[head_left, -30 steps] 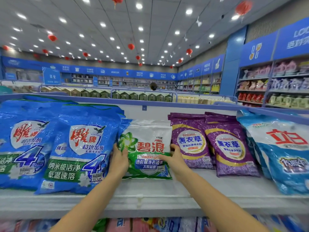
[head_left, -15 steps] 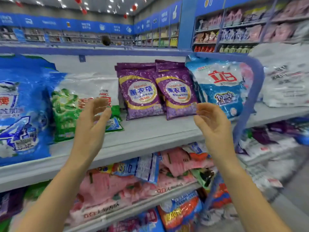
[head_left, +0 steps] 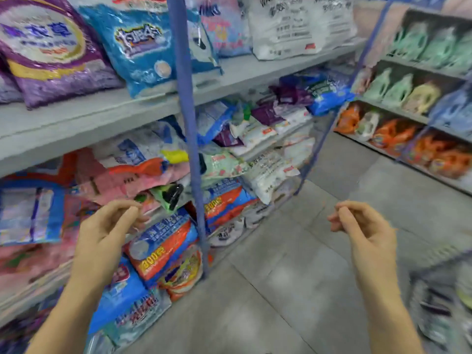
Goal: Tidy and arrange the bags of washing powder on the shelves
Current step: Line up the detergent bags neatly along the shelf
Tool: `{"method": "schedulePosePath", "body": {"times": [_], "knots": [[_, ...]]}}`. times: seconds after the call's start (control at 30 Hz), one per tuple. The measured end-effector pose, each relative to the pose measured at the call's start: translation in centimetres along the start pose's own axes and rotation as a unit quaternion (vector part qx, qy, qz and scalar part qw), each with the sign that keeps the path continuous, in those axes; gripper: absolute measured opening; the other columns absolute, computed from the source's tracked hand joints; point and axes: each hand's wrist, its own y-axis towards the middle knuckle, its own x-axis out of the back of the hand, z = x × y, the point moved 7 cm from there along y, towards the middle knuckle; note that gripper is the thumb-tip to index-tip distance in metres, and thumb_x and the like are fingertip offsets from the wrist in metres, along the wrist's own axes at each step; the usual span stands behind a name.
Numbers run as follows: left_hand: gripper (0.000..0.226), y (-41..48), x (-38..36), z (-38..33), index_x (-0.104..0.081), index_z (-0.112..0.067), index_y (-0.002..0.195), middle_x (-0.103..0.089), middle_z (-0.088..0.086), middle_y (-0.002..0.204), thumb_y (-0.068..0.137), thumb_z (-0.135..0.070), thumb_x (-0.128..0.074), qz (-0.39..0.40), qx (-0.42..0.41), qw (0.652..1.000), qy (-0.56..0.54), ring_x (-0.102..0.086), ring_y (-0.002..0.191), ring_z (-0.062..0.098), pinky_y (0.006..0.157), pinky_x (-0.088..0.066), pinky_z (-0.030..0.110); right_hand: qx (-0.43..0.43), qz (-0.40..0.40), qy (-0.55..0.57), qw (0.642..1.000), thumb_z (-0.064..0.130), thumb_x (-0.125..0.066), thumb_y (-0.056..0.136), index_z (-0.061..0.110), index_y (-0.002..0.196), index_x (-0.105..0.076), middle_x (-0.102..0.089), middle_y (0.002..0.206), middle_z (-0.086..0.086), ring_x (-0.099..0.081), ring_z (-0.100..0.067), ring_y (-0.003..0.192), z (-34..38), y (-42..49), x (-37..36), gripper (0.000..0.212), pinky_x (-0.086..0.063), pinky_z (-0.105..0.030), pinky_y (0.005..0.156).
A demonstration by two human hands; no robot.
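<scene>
**Both hands empty before the washing-powder shelves**

Head view: the left hand (head_left: 107, 233) and the right hand (head_left: 365, 231) hang in front of the shelving, fingers loosely curled, holding nothing. On the upper shelf (head_left: 102, 116), far left, lies a purple bag (head_left: 46, 52) with a white oval label, its writing blurred. Just right of it is a light-blue bag (head_left: 143, 47). Past the blue post (head_left: 189, 123) stands a white bag (head_left: 298, 24) whose black print is too smeared to read. One shelf down, pink bags (head_left: 122, 182) lie jumbled. Near the left hand a red-and-blue bag (head_left: 163, 249) shows "300" on yellow. The grey tiled floor (head_left: 293, 277) runs right to more shelving (head_left: 408, 72) of green and orange packs.
</scene>
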Motion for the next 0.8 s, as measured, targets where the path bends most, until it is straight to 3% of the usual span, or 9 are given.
{"method": "schedulePosePath", "body": {"times": [0.13, 0.37, 0.53, 0.67, 0.8], "knots": [[0.016, -0.7, -8.9, 0.4, -0.064, -0.024, 0.085, -0.069, -0.002, 0.073, 0.092, -0.012, -0.056, 0.032, 0.026, 0.999, -0.015, -0.062, 0.066, 0.005, 0.065, -0.05, 0.013, -0.036, -0.021, -0.026, 0.999, 0.001, -0.05, 0.092, 0.017, 0.08, -0.06, -0.066, 0.065, 0.011, -0.058, -0.001, 0.06, -4.3, 1.4, 7.7, 0.022, -0.047, -0.012, 0.06], [0.021, -0.6, -21.0, -0.6, -0.063, -0.017, 0.085, -0.071, -0.008, 0.07, 0.094, -0.003, -0.05, 0.071, 0.051, 0.996, -0.026, -0.061, 0.062, -0.001, 0.061, -0.048, 0.009, -0.095, -0.048, -0.054, 0.993, 0.005, -0.051, 0.092, 0.017, 0.082, -0.061, -0.067, 0.068, 0.013, -0.06, 0.001, 0.063, -9.1, 5.0, 16.9, 0.019, -0.047, -0.01, 0.062], [0.02, 1.8, -26.9, -1.4, -0.063, -0.016, 0.085, -0.071, -0.008, 0.07, 0.093, -0.003, -0.051, 0.102, 0.062, 0.993, -0.016, -0.062, 0.063, 0.004, 0.062, -0.05, 0.012, -0.125, -0.082, -0.057, 0.987, 0.006, -0.051, 0.093, 0.017, 0.084, -0.061, -0.066, 0.068, 0.005, -0.057, -0.001, 0.06, -12.0, 7.4, 20.6, 0.018, -0.049, -0.012, 0.062], [0.019, 4.3, -31.1, -1.6, -0.065, -0.017, 0.085, -0.071, -0.006, 0.071, 0.093, -0.006, -0.053, 0.112, 0.073, 0.991, -0.022, -0.062, 0.065, 0.003, 0.065, -0.05, 0.012, -0.14, -0.081, -0.063, 0.985, 0.009, -0.05, 0.094, 0.015, 0.086, -0.062, -0.068, 0.072, 0.009, -0.058, -0.002, 0.063, -14.3, 10.5, 22.2, 0.016, -0.05, -0.013, 0.064], [0.017, 8.2, -35.5, -1.1, -0.064, -0.015, 0.086, -0.068, 0.001, 0.071, 0.094, -0.007, -0.051, 0.107, 0.082, 0.991, -0.012, -0.062, 0.066, 0.005, 0.068, -0.051, 0.02, -0.144, -0.093, -0.07, 0.983, 0.009, -0.05, 0.094, 0.016, 0.084, -0.062, -0.068, 0.071, 0.009, -0.059, -0.004, 0.062, -16.9, 15.5, 23.2, 0.018, -0.052, -0.018, 0.065]]}}
